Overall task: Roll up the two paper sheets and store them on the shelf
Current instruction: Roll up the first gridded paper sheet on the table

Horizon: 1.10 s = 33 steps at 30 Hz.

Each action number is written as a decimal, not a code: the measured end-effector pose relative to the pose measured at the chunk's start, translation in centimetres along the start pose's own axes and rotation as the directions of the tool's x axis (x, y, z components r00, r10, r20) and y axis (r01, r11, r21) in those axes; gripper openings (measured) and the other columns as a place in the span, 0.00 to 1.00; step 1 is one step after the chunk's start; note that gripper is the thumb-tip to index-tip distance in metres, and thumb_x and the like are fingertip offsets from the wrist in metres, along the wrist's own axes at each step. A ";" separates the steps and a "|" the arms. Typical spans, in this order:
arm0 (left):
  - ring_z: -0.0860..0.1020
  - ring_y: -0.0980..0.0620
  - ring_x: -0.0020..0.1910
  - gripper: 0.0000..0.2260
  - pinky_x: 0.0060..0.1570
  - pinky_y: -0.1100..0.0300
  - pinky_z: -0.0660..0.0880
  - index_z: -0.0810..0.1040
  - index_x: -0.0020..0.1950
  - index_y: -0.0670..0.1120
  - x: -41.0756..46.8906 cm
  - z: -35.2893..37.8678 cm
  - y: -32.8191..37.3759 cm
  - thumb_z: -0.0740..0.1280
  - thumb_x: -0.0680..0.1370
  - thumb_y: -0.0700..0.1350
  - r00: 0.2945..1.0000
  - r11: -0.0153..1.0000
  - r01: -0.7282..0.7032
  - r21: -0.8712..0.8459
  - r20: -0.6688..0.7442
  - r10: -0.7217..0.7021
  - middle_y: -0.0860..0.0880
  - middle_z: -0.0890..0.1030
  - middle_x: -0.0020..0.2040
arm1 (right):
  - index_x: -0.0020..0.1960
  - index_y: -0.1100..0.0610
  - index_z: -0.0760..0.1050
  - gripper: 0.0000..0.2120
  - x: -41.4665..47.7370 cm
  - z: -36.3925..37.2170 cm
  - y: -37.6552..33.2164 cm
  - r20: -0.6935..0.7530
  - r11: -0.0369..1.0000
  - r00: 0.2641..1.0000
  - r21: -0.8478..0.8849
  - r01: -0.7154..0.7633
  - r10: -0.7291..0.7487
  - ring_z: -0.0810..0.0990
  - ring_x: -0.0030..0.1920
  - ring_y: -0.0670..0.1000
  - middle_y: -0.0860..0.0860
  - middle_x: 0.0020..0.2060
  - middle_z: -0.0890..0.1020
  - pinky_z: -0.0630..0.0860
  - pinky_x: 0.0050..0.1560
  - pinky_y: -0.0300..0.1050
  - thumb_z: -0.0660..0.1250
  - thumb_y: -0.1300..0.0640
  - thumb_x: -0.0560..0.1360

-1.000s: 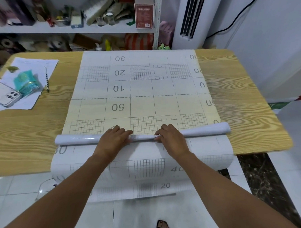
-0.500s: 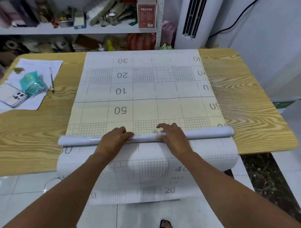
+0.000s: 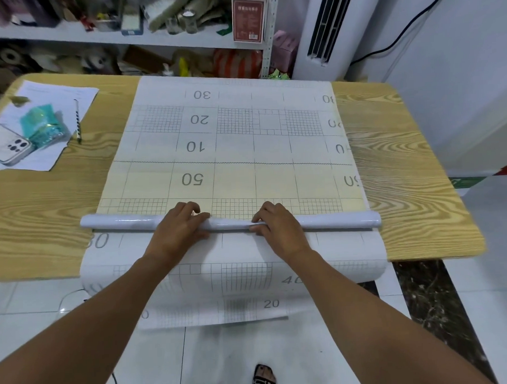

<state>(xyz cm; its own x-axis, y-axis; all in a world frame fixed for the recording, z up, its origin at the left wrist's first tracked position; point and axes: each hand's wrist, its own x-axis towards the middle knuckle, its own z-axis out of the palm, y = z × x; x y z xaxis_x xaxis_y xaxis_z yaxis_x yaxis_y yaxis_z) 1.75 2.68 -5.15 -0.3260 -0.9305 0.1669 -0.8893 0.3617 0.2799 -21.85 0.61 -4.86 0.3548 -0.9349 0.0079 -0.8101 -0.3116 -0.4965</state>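
A large grid-printed paper sheet [image 3: 236,140] lies flat along the wooden table [image 3: 40,216]. Its near end is wound into a thin glossy white roll [image 3: 121,223] lying crosswise near the table's front edge. My left hand [image 3: 177,227] grips the roll left of its middle, fingers over the far side and thumb on the near side. My right hand [image 3: 281,226] pinches the roll just right of middle. A second white gridded sheet [image 3: 241,281] lies under the roll and hangs over the front edge toward the floor. The white shelf [image 3: 183,40] stands behind the table.
On the table's far left lie loose papers [image 3: 51,101], a phone [image 3: 10,147], a teal packet [image 3: 43,124] and a pencil [image 3: 77,120]. The shelf is crowded with boxes and clutter. A white air conditioner [image 3: 321,25] stands at the back right. My sandalled foot [image 3: 263,379] is on the tiled floor.
Both hands stay on the roll at nearly the same spot; my fingers have curled a little farther over its far side. The view shifted slightly.
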 end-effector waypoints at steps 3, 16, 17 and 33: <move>0.75 0.45 0.40 0.15 0.33 0.54 0.74 0.81 0.49 0.38 0.4 0.0 -0.2 0.77 0.64 0.36 0.999 0.999 -0.051 0.003 0.010 0.051 0.43 0.79 0.39 | 0.47 0.62 0.79 0.07 0.3 -0.1 0.0 -0.013 0.999 1.000 -0.029 0.026 -0.026 0.72 0.49 0.55 0.54 0.46 0.79 0.71 0.49 0.47 0.65 0.59 0.76; 0.75 0.46 0.47 0.08 0.37 0.58 0.66 0.81 0.52 0.44 1.2 -0.4 -0.4 0.64 0.77 0.44 0.988 0.981 0.143 -0.130 0.084 -0.132 0.45 0.81 0.43 | 0.60 0.57 0.74 0.20 -0.5 0.0 0.4 -0.023 1.000 0.999 -0.019 -0.024 0.023 0.71 0.53 0.53 0.52 0.52 0.76 0.67 0.53 0.45 0.71 0.51 0.71; 0.74 0.46 0.47 0.09 0.37 0.59 0.65 0.81 0.53 0.44 1.3 -0.4 -0.4 0.64 0.77 0.44 0.986 0.981 0.148 -0.128 0.094 -0.136 0.45 0.81 0.44 | 0.61 0.57 0.73 0.21 -0.7 -0.3 0.4 -0.027 0.998 0.998 0.044 -0.048 0.049 0.71 0.54 0.52 0.52 0.53 0.77 0.66 0.52 0.43 0.72 0.53 0.71; 0.75 0.42 0.43 0.15 0.38 0.57 0.68 0.78 0.55 0.43 1.2 -0.8 0.0 0.74 0.69 0.40 0.985 0.993 0.059 -0.099 0.167 -0.042 0.42 0.75 0.47 | 0.53 0.51 0.80 0.10 -0.6 -1.2 1.0 -0.025 0.986 0.986 0.048 -0.162 0.164 0.66 0.51 0.51 0.50 0.47 0.70 0.67 0.54 0.44 0.70 0.49 0.72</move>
<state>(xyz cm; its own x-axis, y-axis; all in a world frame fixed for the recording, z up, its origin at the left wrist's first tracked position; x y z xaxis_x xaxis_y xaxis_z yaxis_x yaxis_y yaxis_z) 1.58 1.59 -4.15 -0.3377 -0.9413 -0.0056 -0.8707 0.3101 0.3818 -23.47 0.67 -4.31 0.2056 -0.9773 -0.0517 -0.8338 -0.1472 -0.5321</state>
